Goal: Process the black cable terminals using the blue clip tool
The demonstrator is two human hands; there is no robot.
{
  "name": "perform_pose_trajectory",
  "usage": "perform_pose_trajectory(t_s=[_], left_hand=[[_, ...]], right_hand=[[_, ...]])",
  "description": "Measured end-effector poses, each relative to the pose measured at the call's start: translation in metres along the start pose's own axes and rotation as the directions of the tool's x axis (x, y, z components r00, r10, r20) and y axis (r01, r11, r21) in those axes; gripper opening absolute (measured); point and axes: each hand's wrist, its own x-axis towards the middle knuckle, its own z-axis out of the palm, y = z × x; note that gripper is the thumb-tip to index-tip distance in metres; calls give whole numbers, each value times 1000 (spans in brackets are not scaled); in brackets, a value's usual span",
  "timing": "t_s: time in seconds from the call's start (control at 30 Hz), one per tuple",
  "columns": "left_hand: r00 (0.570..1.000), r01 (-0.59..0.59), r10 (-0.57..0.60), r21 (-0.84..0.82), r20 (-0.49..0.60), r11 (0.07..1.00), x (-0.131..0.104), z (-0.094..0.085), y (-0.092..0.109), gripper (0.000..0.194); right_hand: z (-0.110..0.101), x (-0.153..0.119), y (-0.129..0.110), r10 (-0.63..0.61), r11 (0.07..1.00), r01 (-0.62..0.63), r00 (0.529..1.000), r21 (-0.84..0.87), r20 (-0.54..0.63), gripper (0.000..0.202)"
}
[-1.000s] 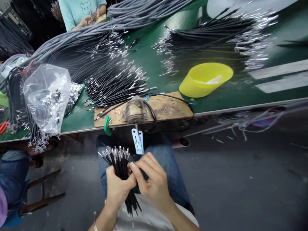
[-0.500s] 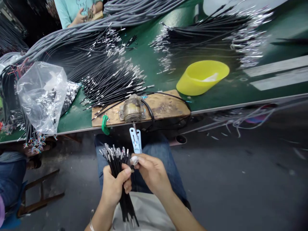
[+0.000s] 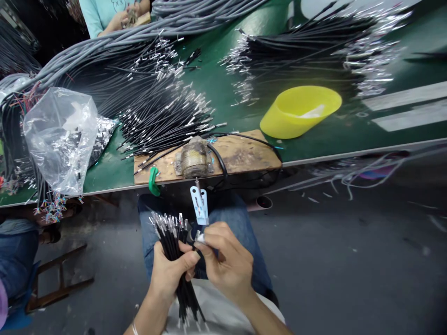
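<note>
A bundle of black cables [image 3: 170, 239] with silvery ends is gripped in my left hand [image 3: 171, 270], over my lap. One cable end sticks out sideways near the left thumb. My right hand [image 3: 226, 260] is closed on a small white piece [image 3: 200, 238] at that cable end; its exact shape is blurred. Just above my hands, a light blue clip [image 3: 199, 204] hangs from the shaft of a small motor [image 3: 194, 158]. The motor sits on a wooden board [image 3: 240, 151] at the table's edge.
Piles of black cables [image 3: 167, 116] lie behind the board. A yellow container [image 3: 300, 111] stands to the right, a clear plastic bag [image 3: 61, 139] to the left. A green clamp [image 3: 153, 181] grips the table edge. Across the table are another person's hands [image 3: 127, 16].
My right hand has turned and its fingers have curled more around the white piece. The bundle in my left hand has shifted slightly right and down.
</note>
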Motion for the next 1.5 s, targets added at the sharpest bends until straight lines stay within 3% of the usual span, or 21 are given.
perform_pose_trajectory(t_s=[0.03,0.1,0.13,0.2,0.27,0.3,0.43,0.5,0.63,0.73,0.83,0.93,1.0,1.07,1.17,1.23,1.3,1.4,1.43,1.5], left_hand=[[1000,0,0,3,6,1000,1,0,1,44],[1000,-6,6,15,15,1000,3,0,4,44],[1000,-15,14,24,16,1000,3,0,5,43],[999,-46,45,45,14,998,4,0,6,42],[996,-89,89,64,5,994,4,1,7,39],[993,-115,115,73,-2,991,3,2,7,37],[971,-223,231,121,-57,967,7,-3,12,27],[958,-262,275,153,-76,953,13,-8,17,24],[964,-264,264,229,32,937,27,-10,26,24],[912,-377,405,260,-62,889,26,0,23,23],[870,-427,474,275,-134,862,19,11,18,21],[857,-441,497,307,-135,843,17,14,17,20],[873,-420,474,317,-115,851,19,11,17,20],[903,-369,416,309,-102,876,22,6,15,20],[932,-291,336,269,-138,918,20,2,8,22],[937,-259,305,242,-174,935,15,2,3,21],[944,-223,269,229,-193,947,9,4,1,24],[952,-179,228,236,-203,955,2,7,1,28],[954,-170,222,244,-201,955,1,8,2,28],[956,-168,222,265,-190,950,0,9,3,28]], right_hand=[[-2,1,1,-27,1000,27,999,-8,32,14],[-8,6,3,99,987,-119,980,106,172,13],[-11,9,4,208,946,-264,940,188,271,17],[-18,16,7,375,790,-539,802,293,465,27],[-22,25,11,467,662,-689,687,295,556,36],[-23,30,13,508,633,-719,666,288,546,37],[-18,57,14,603,655,-685,728,319,327,43],[-10,70,10,600,665,-672,741,327,302,49],[2,79,2,620,518,-736,674,436,402,48],[7,75,1,610,385,-728,662,567,436,43],[8,69,4,606,263,-726,637,636,476,40],[5,61,13,638,156,-735,585,660,500,41],[1,54,22,662,133,-736,565,664,493,42],[-6,46,30,676,154,-733,567,663,470,41],[-16,36,37,690,281,-705,620,651,374,37],[-22,29,34,687,435,-679,675,592,268,34],[-26,23,26,634,638,-612,762,468,132,28],[-24,17,8,336,929,-324,941,178,-40,16],[-22,16,2,211,975,-208,977,73,-33,14],[-15,17,-9,34,995,-29,998,-96,51,10]])
